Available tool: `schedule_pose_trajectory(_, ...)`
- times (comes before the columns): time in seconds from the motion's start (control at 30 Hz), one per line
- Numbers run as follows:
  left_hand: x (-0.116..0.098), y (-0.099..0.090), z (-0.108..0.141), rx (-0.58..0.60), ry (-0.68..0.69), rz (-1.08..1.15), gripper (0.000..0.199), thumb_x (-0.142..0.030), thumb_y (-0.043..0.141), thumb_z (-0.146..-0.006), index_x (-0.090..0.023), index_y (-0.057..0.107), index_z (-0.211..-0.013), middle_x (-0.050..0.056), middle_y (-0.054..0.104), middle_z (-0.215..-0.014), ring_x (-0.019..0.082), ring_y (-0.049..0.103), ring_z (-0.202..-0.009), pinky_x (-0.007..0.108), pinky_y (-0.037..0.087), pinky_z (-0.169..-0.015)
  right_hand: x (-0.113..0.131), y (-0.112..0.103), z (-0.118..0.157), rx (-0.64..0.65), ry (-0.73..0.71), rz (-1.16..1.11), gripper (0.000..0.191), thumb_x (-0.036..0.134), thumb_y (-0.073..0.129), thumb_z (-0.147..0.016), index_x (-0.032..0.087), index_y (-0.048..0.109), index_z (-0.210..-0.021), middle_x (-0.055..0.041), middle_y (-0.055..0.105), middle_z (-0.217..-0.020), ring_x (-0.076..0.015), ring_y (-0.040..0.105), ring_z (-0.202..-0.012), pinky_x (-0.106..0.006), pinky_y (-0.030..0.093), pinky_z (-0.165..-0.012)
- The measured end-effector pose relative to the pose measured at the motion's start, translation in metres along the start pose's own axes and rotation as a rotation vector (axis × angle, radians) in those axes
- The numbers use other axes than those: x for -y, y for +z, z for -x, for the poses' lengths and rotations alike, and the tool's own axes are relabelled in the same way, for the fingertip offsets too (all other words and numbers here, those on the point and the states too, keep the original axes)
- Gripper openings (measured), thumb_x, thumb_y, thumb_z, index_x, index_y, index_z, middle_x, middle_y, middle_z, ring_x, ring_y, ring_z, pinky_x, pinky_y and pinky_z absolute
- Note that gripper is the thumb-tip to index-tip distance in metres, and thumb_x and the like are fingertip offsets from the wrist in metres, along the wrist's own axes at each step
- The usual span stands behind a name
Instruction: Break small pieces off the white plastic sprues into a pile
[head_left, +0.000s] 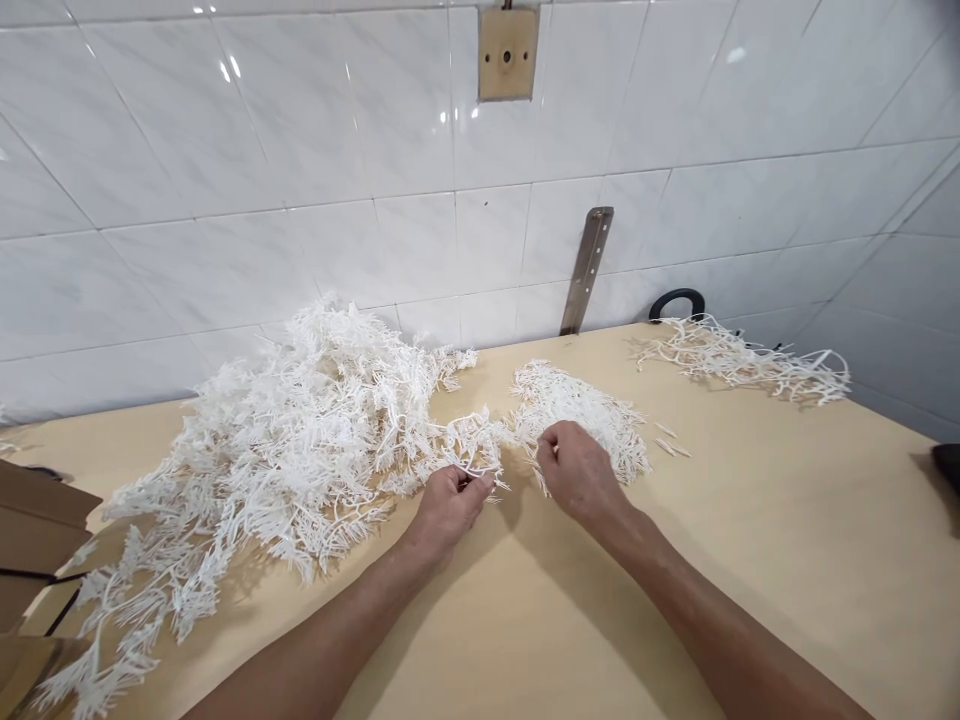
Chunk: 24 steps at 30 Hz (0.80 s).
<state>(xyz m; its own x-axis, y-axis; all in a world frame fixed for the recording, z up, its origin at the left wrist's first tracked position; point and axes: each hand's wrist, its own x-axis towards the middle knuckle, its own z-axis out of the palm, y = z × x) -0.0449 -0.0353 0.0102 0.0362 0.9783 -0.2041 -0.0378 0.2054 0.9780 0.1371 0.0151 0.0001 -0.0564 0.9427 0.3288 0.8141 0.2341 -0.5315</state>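
My left hand (456, 505) pinches a white plastic branch (474, 440) with fine needle-like tips, held just above the table. My right hand (577, 465) is closed, thumb against curled fingers, a short way to the right of that branch. What its fingers grip, if anything, is hidden. Behind and partly under my right hand lies a flat heap of small loose white sprigs (577, 400). A much larger, tangled mound of white branches (300, 420) spreads over the table to the left of my left hand.
Bare white stems (742, 360) lie at the back right, in front of a black ring-shaped handle (677, 297). A metal strip (587, 270) leans on the tiled wall (300, 120). Cardboard (41, 510) stands at the left edge of the wooden table (810, 520).
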Motion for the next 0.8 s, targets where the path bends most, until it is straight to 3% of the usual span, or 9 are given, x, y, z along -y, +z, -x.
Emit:
schedule_pose_trajectory(0.17, 0.000, -0.001, -0.001, -0.021, -0.010, 0.065, 0.049, -0.058, 0.074, -0.068, -0.019, 0.045, -0.061, -0.007, 0.039, -0.045, 0.004, 0.026, -0.041, 0.022, 0.016, -0.043, -0.014, -0.015, -0.009, -0.181, -0.035, -0.014, 0.011, 0.022, 0.047, -0.088, 0.018, 0.056, -0.092, -0.0104, 0.063, -0.097, -0.0171, 0.055, -0.063, -0.033, 0.040, -0.063)
schedule_pose_trajectory(0.3, 0.003, -0.002, -0.006, -0.087, -0.015, 0.081, 0.047, -0.056, 0.075, -0.068, -0.018, 0.049, -0.064, -0.006, 0.044, -0.045, 0.005, 0.031, -0.040, 0.021, 0.018, -0.041, 0.012, -0.011, 0.006, -0.072, -0.237, -0.243, 0.015, 0.030, 0.047, -0.093, 0.021, 0.058, -0.090, -0.0062, 0.065, -0.086, -0.0158, 0.055, -0.060, -0.030, 0.044, -0.061)
schedule_pose_trajectory(0.4, 0.004, -0.002, -0.008, -0.112, -0.019, 0.083, 0.046, -0.056, 0.075, -0.068, -0.017, 0.051, -0.065, -0.005, 0.045, -0.045, 0.005, 0.032, -0.038, 0.021, 0.018, -0.039, 0.029, -0.003, 0.019, -0.022, -0.342, -0.301, 0.015, 0.032, 0.048, -0.095, 0.022, 0.058, -0.090, -0.0058, 0.065, -0.090, -0.0139, 0.054, -0.059, -0.029, 0.044, -0.060)
schedule_pose_trajectory(0.8, 0.007, -0.002, -0.009, -0.062, -0.029, 0.105, 0.042, -0.053, 0.074, -0.068, -0.017, 0.053, -0.066, -0.005, 0.046, -0.044, 0.006, 0.032, -0.037, 0.021, 0.018, -0.037, 0.027, 0.010, 0.024, 0.001, -0.357, -0.187, 0.020, 0.030, 0.047, -0.097, 0.020, 0.062, -0.090, -0.0076, 0.066, -0.092, -0.0160, 0.060, -0.068, -0.029, 0.046, -0.063)
